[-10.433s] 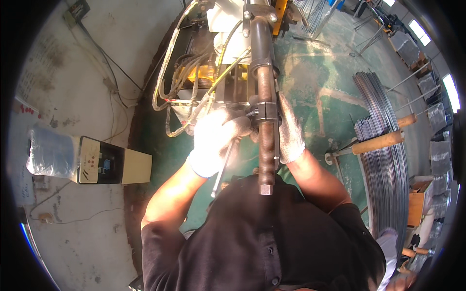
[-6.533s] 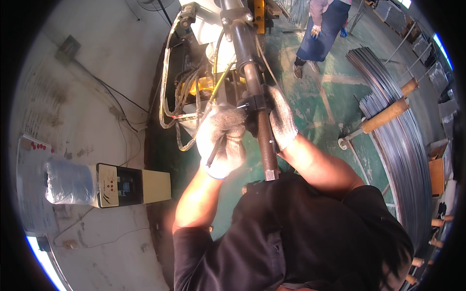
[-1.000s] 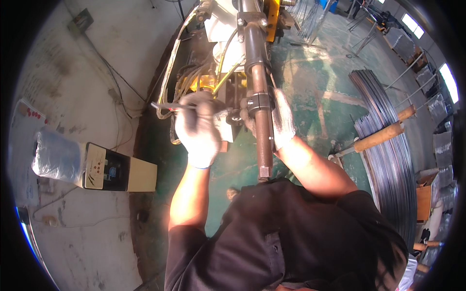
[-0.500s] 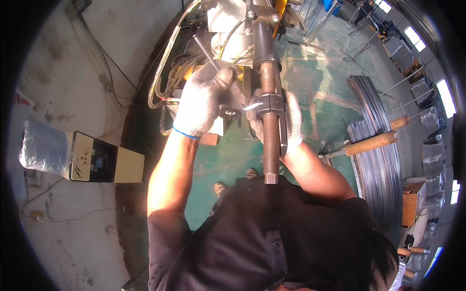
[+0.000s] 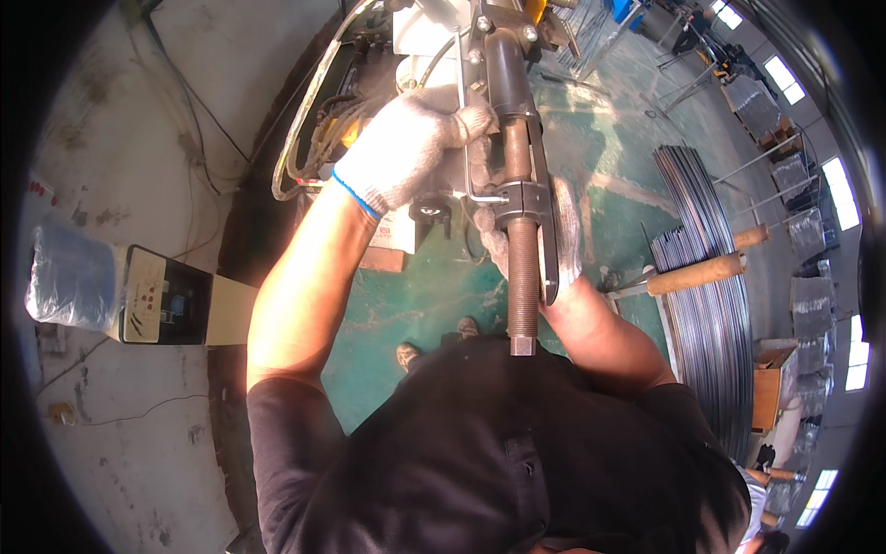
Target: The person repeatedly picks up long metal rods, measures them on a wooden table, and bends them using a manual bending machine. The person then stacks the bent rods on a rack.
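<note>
Hex key (image 5: 468, 173), one, tight in left hand (image 5: 406, 138); right hand (image 5: 567, 231) around one collar (image 5: 525, 200).

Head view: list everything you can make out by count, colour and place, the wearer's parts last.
threaded rod: one, brown, centre
collar: one, dark, around rod
L-shaped key: one, silver, at collar
tube: one, black, beyond rod
hoses: several, mixed, upper left
control box: one, cream-black, left
bars: many, grey, right
rollers: several, tan, right
floor: one, green, beneath
shoes: two, brownish, on floor
shirt: one, black, bottom
left hand: one, white-gloved, around key
right hand: one, white-gloved, at collar
</note>
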Tool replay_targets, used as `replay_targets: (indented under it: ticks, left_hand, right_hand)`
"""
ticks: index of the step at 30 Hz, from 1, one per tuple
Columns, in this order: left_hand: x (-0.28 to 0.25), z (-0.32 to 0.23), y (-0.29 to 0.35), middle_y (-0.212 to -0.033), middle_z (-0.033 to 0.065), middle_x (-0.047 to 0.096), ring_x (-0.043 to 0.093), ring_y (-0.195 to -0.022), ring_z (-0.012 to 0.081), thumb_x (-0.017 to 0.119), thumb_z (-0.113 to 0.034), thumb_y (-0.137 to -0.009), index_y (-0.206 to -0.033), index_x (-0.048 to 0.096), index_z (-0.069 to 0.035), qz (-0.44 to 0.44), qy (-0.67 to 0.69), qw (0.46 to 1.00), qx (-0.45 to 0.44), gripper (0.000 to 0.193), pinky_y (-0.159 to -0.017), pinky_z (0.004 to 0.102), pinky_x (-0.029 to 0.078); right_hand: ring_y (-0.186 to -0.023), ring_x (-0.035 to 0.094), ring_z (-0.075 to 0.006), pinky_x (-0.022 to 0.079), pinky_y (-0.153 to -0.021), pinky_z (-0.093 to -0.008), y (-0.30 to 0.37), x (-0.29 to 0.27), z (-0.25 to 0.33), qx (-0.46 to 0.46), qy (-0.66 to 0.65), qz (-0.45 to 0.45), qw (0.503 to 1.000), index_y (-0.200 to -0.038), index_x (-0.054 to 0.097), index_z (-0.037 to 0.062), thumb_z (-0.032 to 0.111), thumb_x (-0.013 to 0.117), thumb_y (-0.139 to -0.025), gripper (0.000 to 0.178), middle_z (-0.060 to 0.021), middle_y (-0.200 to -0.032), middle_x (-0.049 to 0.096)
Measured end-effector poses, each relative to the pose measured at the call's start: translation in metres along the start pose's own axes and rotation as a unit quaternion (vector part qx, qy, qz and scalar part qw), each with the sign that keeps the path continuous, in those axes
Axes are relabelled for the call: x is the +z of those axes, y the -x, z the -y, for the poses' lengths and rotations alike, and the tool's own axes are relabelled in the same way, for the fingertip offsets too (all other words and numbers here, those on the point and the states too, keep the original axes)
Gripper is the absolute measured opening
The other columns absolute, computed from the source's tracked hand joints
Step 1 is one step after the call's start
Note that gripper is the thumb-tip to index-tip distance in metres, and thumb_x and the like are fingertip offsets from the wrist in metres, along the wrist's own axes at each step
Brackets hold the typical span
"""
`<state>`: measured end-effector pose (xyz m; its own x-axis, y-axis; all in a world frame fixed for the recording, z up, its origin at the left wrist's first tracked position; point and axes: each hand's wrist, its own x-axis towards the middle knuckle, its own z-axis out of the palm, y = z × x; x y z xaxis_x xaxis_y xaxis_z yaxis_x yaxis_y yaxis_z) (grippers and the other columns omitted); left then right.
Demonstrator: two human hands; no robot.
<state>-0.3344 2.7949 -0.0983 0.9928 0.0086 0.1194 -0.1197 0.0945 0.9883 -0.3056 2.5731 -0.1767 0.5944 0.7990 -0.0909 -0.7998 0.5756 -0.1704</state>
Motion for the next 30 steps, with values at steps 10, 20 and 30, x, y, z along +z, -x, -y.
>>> replay_targets:
  ticks: [10, 20, 30]
  left_hand:
    - [0.002, 0.016, -0.003, -0.087, 0.0092, 0.069, 0.068, -0.076, 0.0217, 0.059, -0.022, -0.109, -0.113, 0.069, 0.002, 0.037, 0.23, 0.963, -0.134, 0.025, -0.074, 0.0366, 0.057]
    - [0.007, -0.011, 0.0, -0.082, 0.0107, 0.073, 0.072, -0.071, 0.0207, 0.072, -0.025, -0.102, -0.111, 0.068, 0.001, 0.043, 0.074, 0.996, -0.029, 0.028, -0.064, 0.0328, 0.057]
    - [0.006, -0.02, 0.021, -0.09, 0.0069, 0.073, 0.072, -0.081, 0.0164, 0.068, -0.032, -0.106, -0.108, 0.07, -0.002, -0.022, -0.077, 0.996, -0.042, 0.031, -0.074, 0.0312, 0.06]
  right_hand:
    - [-0.097, 0.074, -0.044, 0.067, -0.084, -0.0551, -0.001, -0.02, 0.007, -0.045, 0.103, 0.051, 0.992, -0.126, 0.058, -0.0065, 0.043, 0.047, -0.106, 0.054, -0.0277, -0.131, 0.061]
    - [-0.075, 0.073, -0.0373, 0.066, -0.054, -0.0394, -0.001, 0.018, -0.008, -0.066, 0.094, -0.079, 0.99, -0.121, 0.057, -0.0026, 0.048, 0.037, -0.11, 0.056, -0.0215, -0.101, 0.069]
    - [-0.085, 0.073, -0.0384, 0.068, -0.067, -0.047, 0.0, 0.013, -0.004, -0.058, 0.054, -0.058, 0.995, -0.124, 0.058, -0.0011, 0.045, 0.043, -0.111, 0.051, -0.0187, -0.105, 0.069]
